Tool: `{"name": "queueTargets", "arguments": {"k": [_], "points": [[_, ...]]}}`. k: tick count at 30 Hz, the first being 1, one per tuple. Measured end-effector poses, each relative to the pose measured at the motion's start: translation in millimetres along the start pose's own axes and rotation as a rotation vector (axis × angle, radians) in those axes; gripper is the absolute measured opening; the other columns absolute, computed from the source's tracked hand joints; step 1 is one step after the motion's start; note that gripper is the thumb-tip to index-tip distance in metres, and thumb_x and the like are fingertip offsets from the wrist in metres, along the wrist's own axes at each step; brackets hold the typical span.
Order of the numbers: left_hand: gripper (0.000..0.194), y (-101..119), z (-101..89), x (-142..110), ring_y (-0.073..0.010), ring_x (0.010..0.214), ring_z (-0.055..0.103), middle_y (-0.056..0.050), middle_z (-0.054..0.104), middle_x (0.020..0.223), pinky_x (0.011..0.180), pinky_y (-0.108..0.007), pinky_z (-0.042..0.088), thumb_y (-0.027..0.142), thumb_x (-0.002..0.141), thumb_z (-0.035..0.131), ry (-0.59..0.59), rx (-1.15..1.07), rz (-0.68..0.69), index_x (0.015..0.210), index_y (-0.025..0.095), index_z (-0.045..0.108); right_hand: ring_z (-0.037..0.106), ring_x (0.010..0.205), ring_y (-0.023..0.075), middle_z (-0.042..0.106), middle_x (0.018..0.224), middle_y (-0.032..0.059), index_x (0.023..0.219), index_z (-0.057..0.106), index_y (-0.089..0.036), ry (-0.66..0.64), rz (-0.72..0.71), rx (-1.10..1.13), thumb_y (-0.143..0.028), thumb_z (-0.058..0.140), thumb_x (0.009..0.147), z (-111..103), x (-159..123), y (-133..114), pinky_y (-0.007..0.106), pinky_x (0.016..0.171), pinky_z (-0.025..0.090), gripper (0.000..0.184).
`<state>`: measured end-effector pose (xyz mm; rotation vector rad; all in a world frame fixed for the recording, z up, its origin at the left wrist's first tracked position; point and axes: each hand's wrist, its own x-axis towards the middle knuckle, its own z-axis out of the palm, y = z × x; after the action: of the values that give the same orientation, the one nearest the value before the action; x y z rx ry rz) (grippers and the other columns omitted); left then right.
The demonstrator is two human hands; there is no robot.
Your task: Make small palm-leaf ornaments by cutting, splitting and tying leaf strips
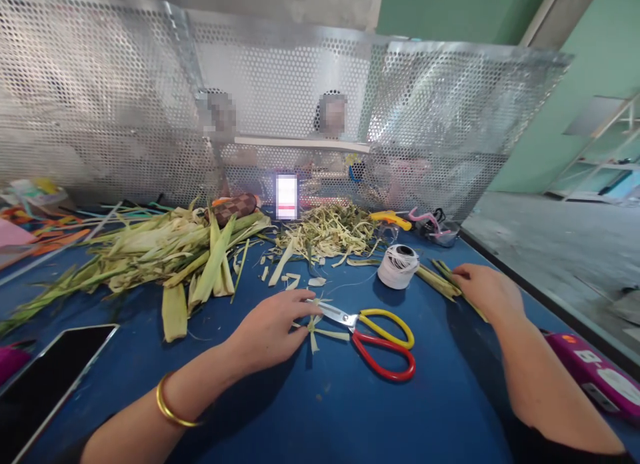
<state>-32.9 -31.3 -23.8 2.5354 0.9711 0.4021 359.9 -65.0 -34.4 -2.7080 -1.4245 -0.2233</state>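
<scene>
My left hand (273, 327), wearing a gold bangle, is at the middle of the table. Its thumb and fingers close around one side of a small star-shaped piece of pale leaf strips (330, 334). Scissors (349, 319) with one yellow and one red handle lie against that piece, their blade tips partly under my fingers. My right hand (493, 294) reaches to the right, fingers pinched at a green leaf strip (475, 309); the fingertips are partly hidden. Beside it lie folded leaf strips (437, 281). A white spool of thread (398, 267) stands between my hands, a thin thread trailing left.
Long leaves (135, 251) heap at the left, and shredded strips (333, 231) pile at the back. A yellow cutter (391, 219), a lit phone (287, 196) and a perforated metal screen (290, 71) stand behind. A dark tablet (55, 391) is front left, a purple pack (595, 374) right.
</scene>
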Motion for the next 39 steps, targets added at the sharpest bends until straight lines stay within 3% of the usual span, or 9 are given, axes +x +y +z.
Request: {"name": "queueTargets", "arguments": {"k": [4, 8, 12, 17, 22, 24, 29, 33, 39], "points": [[0.033, -1.1, 1.6, 1.9, -0.0228, 0.117, 0.054, -0.006, 0.059, 0.127, 0.101, -0.038, 0.041, 0.028, 0.08, 0.055, 0.049, -0.065, -0.048, 0.11, 0.026, 0.067, 0.064, 0.093, 0.0309, 0.07, 0.104, 0.0109, 0.098, 0.071, -0.022, 0.009, 0.043, -0.019, -0.029, 0.046, 0.083, -1.2, 1.0, 3.6, 0.036, 0.067, 0.045, 0.03], [0.028, -3.3, 2.6, 3.8, -0.0227, 0.112, 0.057, -0.006, 0.065, 0.118, 0.1, -0.036, 0.042, 0.029, 0.078, 0.057, 0.119, -0.136, -0.083, 0.103, 0.024, 0.07, 0.065, 0.09, 0.0297, 0.071, 0.101, 0.0093, 0.094, 0.072, -0.026, -0.012, 0.034, -0.023, -0.029, 0.047, 0.081, -0.8, 2.3, 5.8, 0.036, 0.067, 0.046, 0.029], [0.024, -3.5, 2.7, 4.1, -0.0222, 0.109, 0.059, -0.005, 0.068, 0.112, 0.095, -0.033, 0.045, 0.03, 0.079, 0.056, 0.179, -0.195, -0.11, 0.097, 0.025, 0.071, 0.064, 0.091, 0.035, 0.069, 0.102, 0.0179, 0.091, 0.073, -0.018, -0.038, 0.093, -0.06, -0.03, 0.049, 0.079, 6.7, 7.1, 11.4, 0.041, 0.067, 0.046, 0.029], [0.024, -2.1, 3.5, 3.6, -0.022, 0.105, 0.061, -0.005, 0.069, 0.108, 0.092, -0.032, 0.046, 0.032, 0.079, 0.056, 0.181, -0.206, -0.119, 0.096, 0.024, 0.071, 0.067, 0.084, 0.0302, 0.072, 0.089, 0.0146, 0.074, 0.073, -0.02, -0.143, 0.087, -0.033, -0.031, 0.053, 0.075, 18.1, 12.1, 15.3, 0.033, 0.059, 0.046, 0.023], [0.021, -1.1, 3.3, 3.6, -0.0216, 0.102, 0.062, -0.003, 0.071, 0.103, 0.091, -0.03, 0.045, 0.031, 0.078, 0.057, 0.193, -0.215, -0.109, 0.093, 0.025, 0.072, 0.067, 0.085, 0.031, 0.072, 0.091, 0.0165, 0.078, 0.072, -0.017, -0.154, 0.121, -0.038, -0.02, 0.052, 0.071, 16.9, 11.5, 13.5, 0.032, 0.057, 0.044, 0.021], [0.02, -0.3, 2.6, 3.8, -0.0214, 0.1, 0.063, -0.003, 0.071, 0.103, 0.089, -0.029, 0.045, 0.031, 0.078, 0.057, 0.19, -0.22, -0.118, 0.091, 0.026, 0.072, 0.066, 0.085, 0.0318, 0.071, 0.091, 0.0176, 0.083, 0.073, -0.015, -0.138, 0.128, -0.035, -0.024, 0.05, 0.075, 12.9, 10.3, 13.5, 0.034, 0.057, 0.043, 0.025], [0.02, 0.7, 2.1, 4.3, -0.0207, 0.097, 0.064, -0.003, 0.071, 0.101, 0.083, -0.027, 0.047, 0.03, 0.079, 0.056, 0.171, -0.223, -0.115, 0.09, 0.026, 0.072, 0.063, 0.094, 0.0295, 0.068, 0.104, 0.0142, 0.101, 0.069, -0.019, -0.062, 0.043, -0.003, -0.043, 0.044, 0.084, 2.7, 6.3, 7.4, 0.033, 0.065, 0.043, 0.038], [0.019, -0.2, 3.6, 4.4, -0.0204, 0.096, 0.064, -0.002, 0.071, 0.1, 0.084, -0.027, 0.046, 0.03, 0.079, 0.056, 0.187, -0.228, -0.1, 0.09, 0.026, 0.072, 0.064, 0.083, 0.0224, 0.07, 0.091, 0.0061, 0.089, 0.07, -0.024, -0.075, -0.106, 0.037, -0.045, 0.052, 0.08, 6.4, 1.9, -10.0, 0.028, 0.063, 0.041, 0.029], [0.02, -0.1, 5.1, 4.2, -0.0194, 0.094, 0.064, -0.002, 0.071, 0.099, 0.082, -0.026, 0.046, 0.029, 0.08, 0.055, 0.174, -0.204, -0.099, 0.091, 0.025, 0.071, 0.064, 0.079, 0.0253, 0.07, 0.086, 0.0125, 0.079, 0.069, -0.018, -0.059, -0.089, 0.029, -0.023, 0.054, 0.074, 18.9, -0.5, -20.0, 0.03, 0.06, 0.039, 0.016]]}}
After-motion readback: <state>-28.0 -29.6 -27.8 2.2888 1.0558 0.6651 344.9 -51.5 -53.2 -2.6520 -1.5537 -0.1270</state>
